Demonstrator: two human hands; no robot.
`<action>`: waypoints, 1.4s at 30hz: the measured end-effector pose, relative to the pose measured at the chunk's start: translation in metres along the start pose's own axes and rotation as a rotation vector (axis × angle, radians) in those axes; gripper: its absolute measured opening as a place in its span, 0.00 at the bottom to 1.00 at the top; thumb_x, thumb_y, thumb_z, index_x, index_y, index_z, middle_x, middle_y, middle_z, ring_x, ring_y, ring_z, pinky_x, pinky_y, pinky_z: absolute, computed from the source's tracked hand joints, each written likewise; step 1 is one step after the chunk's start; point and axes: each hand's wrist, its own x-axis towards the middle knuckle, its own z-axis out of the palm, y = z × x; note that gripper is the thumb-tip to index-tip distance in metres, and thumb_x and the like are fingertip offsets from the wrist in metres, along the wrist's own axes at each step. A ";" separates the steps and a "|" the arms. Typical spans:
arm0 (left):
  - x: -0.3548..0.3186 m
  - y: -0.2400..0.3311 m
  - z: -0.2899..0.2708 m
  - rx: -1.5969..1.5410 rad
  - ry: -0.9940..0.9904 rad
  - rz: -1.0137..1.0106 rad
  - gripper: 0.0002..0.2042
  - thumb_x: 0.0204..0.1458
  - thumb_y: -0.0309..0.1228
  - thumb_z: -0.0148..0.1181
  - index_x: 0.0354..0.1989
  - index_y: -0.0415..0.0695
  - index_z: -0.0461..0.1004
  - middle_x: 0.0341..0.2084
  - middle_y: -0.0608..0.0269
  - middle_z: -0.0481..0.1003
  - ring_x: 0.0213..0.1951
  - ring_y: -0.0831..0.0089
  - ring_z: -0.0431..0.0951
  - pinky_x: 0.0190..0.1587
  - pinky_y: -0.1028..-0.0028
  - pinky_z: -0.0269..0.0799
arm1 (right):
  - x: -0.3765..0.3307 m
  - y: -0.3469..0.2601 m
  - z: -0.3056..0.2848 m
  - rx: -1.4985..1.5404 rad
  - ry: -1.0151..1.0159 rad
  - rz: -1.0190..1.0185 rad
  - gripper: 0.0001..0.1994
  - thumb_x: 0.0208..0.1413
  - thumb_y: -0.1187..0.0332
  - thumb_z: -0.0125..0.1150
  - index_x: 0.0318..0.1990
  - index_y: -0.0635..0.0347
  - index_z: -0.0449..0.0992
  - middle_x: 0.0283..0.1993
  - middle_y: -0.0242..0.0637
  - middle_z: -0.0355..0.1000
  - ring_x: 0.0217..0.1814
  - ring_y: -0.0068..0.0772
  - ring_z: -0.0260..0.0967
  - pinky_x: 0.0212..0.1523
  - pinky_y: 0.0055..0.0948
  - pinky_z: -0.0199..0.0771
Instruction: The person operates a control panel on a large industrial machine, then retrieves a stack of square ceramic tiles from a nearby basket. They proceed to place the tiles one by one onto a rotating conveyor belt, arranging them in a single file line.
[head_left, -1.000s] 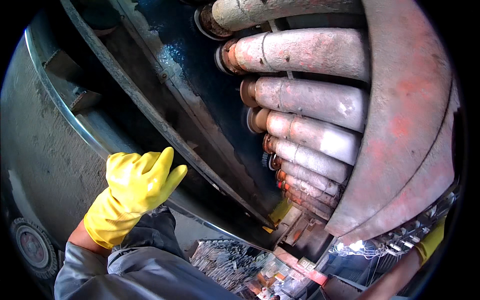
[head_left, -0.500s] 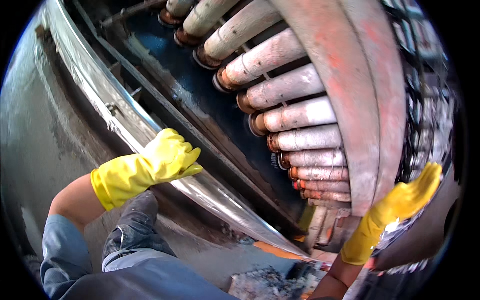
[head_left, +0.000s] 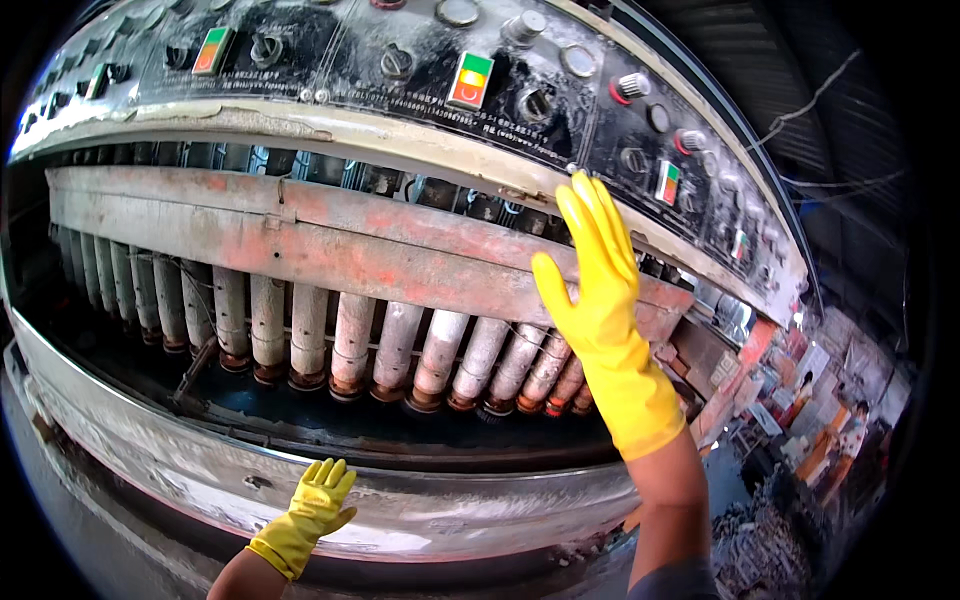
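My left hand [head_left: 308,512], in a yellow rubber glove, lies with fingers stretched out at the bare metal front rail [head_left: 430,508] of a large machine. Raised high in front of the machine is my right hand [head_left: 605,285], gloved the same way, its fingers extended upward and the thumb apart. It holds nothing, and its fingertips overlap the lower edge of the black control panel [head_left: 350,75]; whether they touch it I cannot tell. Behind the hand runs a long grey, red-stained beam [head_left: 330,230].
Several vertical cylinders [head_left: 353,340] with rusty lower ends hang in a row under the beam, over a dark trough [head_left: 270,400]. Knobs and green-and-red switches [head_left: 470,80] line the panel. Cluttered debris [head_left: 770,530] lies at the right.
My view has swung up from the rail to the machine's front and control panel. The left hand has gone from curled to stretched fingers on the rail; the right is now raised before the panel.
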 end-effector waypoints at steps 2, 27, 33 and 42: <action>-0.016 -0.018 -0.009 -0.099 -0.031 0.056 0.34 0.46 0.45 0.71 0.60 0.39 0.72 0.57 0.42 0.74 0.58 0.45 0.74 0.61 0.51 0.68 | 0.033 -0.009 0.012 -0.094 0.017 -0.048 0.29 0.53 0.69 0.70 0.65 0.63 0.73 0.68 0.53 0.69 0.70 0.60 0.64 0.72 0.51 0.61; -0.493 0.049 -0.097 -0.401 -1.001 -1.717 0.27 0.54 0.50 0.61 0.52 0.39 0.80 0.51 0.37 0.79 0.55 0.42 0.79 0.58 0.53 0.74 | 0.121 -0.087 0.079 -0.544 -0.332 -0.025 0.33 0.52 0.59 0.69 0.67 0.56 0.70 0.65 0.51 0.71 0.66 0.53 0.68 0.67 0.45 0.67; -0.329 -0.051 0.006 -0.972 -0.269 -1.284 0.29 0.60 0.43 0.64 0.63 0.35 0.71 0.55 0.45 0.78 0.58 0.57 0.78 0.61 0.64 0.71 | 0.130 -0.114 0.060 -0.577 -0.419 0.032 0.30 0.52 0.62 0.69 0.62 0.59 0.67 0.57 0.54 0.66 0.48 0.61 0.74 0.49 0.53 0.78; -0.317 -0.010 -0.006 -0.885 -0.297 -1.150 0.26 0.58 0.41 0.66 0.57 0.33 0.76 0.51 0.43 0.80 0.53 0.57 0.80 0.58 0.65 0.73 | 0.113 -0.091 0.045 -0.270 -0.428 0.092 0.33 0.51 0.65 0.70 0.65 0.59 0.67 0.64 0.55 0.61 0.48 0.59 0.74 0.49 0.52 0.79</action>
